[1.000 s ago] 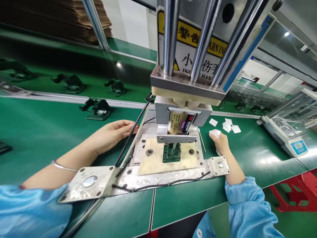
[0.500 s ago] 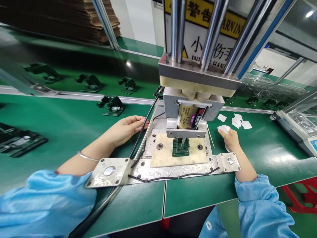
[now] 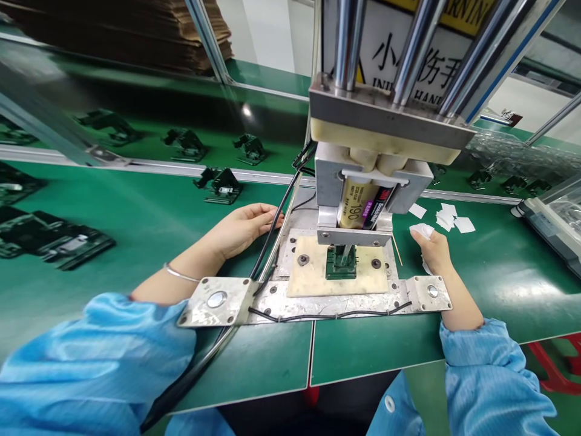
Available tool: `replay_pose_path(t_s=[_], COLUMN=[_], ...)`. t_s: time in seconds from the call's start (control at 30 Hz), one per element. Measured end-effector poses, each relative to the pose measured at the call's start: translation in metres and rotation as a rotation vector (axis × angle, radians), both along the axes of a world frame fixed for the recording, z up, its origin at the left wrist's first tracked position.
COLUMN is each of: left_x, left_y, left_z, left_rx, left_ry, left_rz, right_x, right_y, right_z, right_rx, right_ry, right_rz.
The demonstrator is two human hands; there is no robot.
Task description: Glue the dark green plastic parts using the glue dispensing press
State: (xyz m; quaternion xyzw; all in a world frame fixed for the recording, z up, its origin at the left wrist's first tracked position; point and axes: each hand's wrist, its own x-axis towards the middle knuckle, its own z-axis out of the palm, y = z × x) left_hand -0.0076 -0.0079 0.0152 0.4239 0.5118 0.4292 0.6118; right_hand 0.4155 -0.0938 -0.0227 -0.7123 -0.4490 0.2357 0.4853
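The person's left hand [image 3: 242,227] lies flat on the green bench top [image 3: 136,224], fingers loosely spread and closed on nothing, its fingertips touching the black cables [image 3: 272,233] that run down beside the press. Over the last second it has kept that same place against the cables, so it is parked rather than working. The right hand [image 3: 433,248] sits on the far side of the fixture, its fingers pinched on a small white wipe [image 3: 421,230]; it too holds the spot it had a second ago, just beyond the right mounting tab of the metal base plate [image 3: 327,309].

Between the two hands, on a tan pad [image 3: 313,278] bolted to that plate, stands the small dark green part [image 3: 341,266], with the nozzle of the adhesive cartridge [image 3: 363,209] set down into it under the press head [image 3: 385,130]. The cartridge and part stand as they did before; what has changed is mostly the view, which has shifted so that the whole rig sits further right and higher in the picture. Judging by both hands resting clear, the machine appears to be mid-cycle on the part.

Past the right hand lie loose white squares [image 3: 447,218] and a thin wooden stick [image 3: 396,248]; beyond the left hand, dark parts [image 3: 220,184] sit along the belt
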Motion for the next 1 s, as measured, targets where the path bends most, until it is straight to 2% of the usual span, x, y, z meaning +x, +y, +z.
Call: replay_pose_path(t_s=[0.27,0.53,0.77,1.0], left_x=[-0.0019,-0.0011,0.0023,0.0025], left_y=[0.0024,0.0,-0.0027,-0.0031], left_z=[-0.003,-0.0006,0.0058,0.0049], left_rx=[0.002,0.006,0.0,0.011], left_ry=[-0.003,-0.004,0.002,-0.001], left_rz=[-0.006,-0.012,-0.003,-0.011], right_x=[-0.0022,-0.0017,-0.0031,-0.0024], right_y=[-0.0024,-0.0012,-0.0016,-0.0009], right_z=[0.0057,0.004,0.0046,0.0047], right_rx=[-0.024,0.038,0.009,0.003], right_ry=[-0.069,0.027,0.044,0.024], right_rz=[0.011,0.034,0.016,0.012])
